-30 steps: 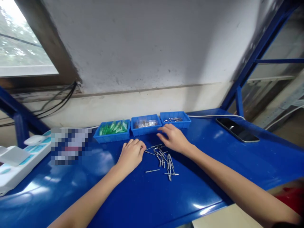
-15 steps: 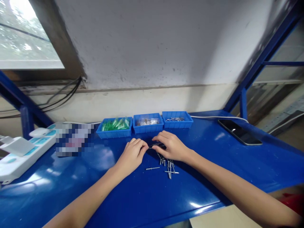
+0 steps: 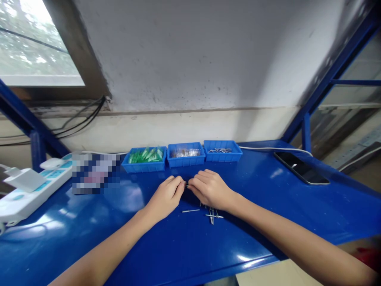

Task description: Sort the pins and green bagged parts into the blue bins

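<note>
The left hand (image 3: 168, 196) pinches thumb against forefinger, and a thin metal sliver (image 3: 187, 185), probably the end of a blind rivet, shows at its tips. The right hand (image 3: 211, 188) meets it from the other side, fingers curled and tips drawn close; whether they grip the sliver too cannot be told.

Just below, one blind rivet (image 3: 191, 211) lies alone on the blue tabletop (image 3: 166, 246). A loose cluster of rivets (image 3: 212, 216) lies partly under the right hand, so its full count is hidden. Behind the hands stand three blue plastic bins: the right bin (image 3: 224, 157) holds slim metal pieces (image 3: 220, 150), the middle bin (image 3: 187, 161) clear plastic packets, the left bin (image 3: 145, 167) green pieces.

The handling looks partway through: a piece is between the hands, while the lone rivet and the cluster lie untaken.

No brand or writing can be read. Pixelation covers a flat item (image 3: 95, 174) beside the white power strip (image 3: 32, 198), and the smartphone (image 3: 300, 169) at right has a dark screen.
</note>
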`<state>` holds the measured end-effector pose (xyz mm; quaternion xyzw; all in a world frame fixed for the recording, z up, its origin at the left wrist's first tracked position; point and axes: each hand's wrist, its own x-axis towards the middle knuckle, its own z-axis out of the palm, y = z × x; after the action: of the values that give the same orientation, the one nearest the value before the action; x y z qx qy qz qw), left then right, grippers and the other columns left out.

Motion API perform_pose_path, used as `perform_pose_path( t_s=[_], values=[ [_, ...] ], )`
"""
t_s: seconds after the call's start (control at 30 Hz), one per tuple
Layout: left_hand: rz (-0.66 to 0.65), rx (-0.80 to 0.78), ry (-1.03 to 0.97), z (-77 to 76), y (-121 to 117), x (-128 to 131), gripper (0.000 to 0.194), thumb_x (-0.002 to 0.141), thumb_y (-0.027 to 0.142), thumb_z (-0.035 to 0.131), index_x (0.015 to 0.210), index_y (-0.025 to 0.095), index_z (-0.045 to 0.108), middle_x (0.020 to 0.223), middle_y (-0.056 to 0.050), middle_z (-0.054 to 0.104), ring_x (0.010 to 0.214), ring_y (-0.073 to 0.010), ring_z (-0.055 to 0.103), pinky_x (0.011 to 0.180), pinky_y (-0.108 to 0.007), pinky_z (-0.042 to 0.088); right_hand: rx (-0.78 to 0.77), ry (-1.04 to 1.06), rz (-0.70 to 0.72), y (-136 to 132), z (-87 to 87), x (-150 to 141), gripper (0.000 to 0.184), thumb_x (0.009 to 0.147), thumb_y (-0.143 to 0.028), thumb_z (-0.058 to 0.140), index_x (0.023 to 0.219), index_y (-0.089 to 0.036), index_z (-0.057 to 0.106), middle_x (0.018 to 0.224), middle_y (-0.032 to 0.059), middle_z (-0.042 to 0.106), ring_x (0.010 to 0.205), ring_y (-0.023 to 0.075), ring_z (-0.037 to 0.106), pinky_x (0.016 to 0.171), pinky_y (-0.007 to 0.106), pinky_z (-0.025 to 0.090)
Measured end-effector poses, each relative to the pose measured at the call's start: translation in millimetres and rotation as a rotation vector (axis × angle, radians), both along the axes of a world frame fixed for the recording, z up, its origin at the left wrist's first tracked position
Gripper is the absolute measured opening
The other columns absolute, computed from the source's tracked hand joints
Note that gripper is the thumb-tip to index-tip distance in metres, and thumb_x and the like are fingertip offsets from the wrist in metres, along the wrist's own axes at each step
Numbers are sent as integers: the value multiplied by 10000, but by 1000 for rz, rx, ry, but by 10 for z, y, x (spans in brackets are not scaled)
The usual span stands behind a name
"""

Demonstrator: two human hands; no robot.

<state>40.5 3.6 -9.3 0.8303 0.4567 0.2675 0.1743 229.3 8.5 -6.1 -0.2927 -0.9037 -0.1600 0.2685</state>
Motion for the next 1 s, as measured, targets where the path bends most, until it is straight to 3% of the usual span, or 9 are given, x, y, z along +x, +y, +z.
perform_pose_path(
  t_s=[0.13,0.3,0.37,0.47,0.53,0.67,0.8,1.0],
  values=[
    [-24,34,2,-12,3,-2,258,906,226,325,670,193,424,656,0,451,677,-164,475,618,-286,367,49,-13,11,-28,1,-41,259,938,-231,388,762,-157,563,635,23,570,617,148,457,590,301,249],
    [-34,10,-97,-24,22,-4,324,936,270,294,654,190,432,639,1,491,684,-158,505,654,-284,388,-36,79,-24,-15,-20,-27,238,936,-250,403,803,-155,575,662,25,592,612,138,473,587,282,276],
    [-11,-30,-201,-30,35,-14,296,947,301,295,768,190,503,679,5,541,704,-149,539,687,-280,408,-104,162,-58,3,-30,-10,241,935,-259,406,803,-155,579,666,27,599,605,132,487,586,268,302],
    [42,-24,-311,-37,46,-35,169,911,319,423,989,202,516,798,-1,591,736,-141,565,689,-266,428,-205,275,-120,19,-29,6,260,936,-272,398,803,-155,588,658,30,597,596,126,511,580,248,335],
    [51,48,-293,-34,41,-43,138,882,302,485,973,205,524,847,-8,588,756,-141,557,699,-263,429,-254,318,-141,16,-15,8,274,937,-279,392,803,-156,596,646,29,591,582,121,518,571,239,347],
    [44,131,-202,-1,13,-44,149,915,288,428,860,204,538,822,-7,567,779,-146,537,732,-274,409,-292,324,-118,4,11,9,277,933,-303,404,797,-161,599,640,25,593,583,122,530,571,238,364],
    [69,110,-205,34,-9,-47,230,938,295,372,783,192,507,742,2,544,718,-141,531,701,-271,400,-232,305,-47,4,-4,14,223,894,-343,494,984,-154,571,700,21,621,631,132,556,604,244,392],
    [-1,36,-207,14,-5,-26,278,957,305,313,811,193,522,740,1,562,732,-142,548,712,-276,416,2,198,-32,71,40,64,193,928,-227,412,852,-158,576,703,27,654,594,123,549,597,253,370]
  ],
)
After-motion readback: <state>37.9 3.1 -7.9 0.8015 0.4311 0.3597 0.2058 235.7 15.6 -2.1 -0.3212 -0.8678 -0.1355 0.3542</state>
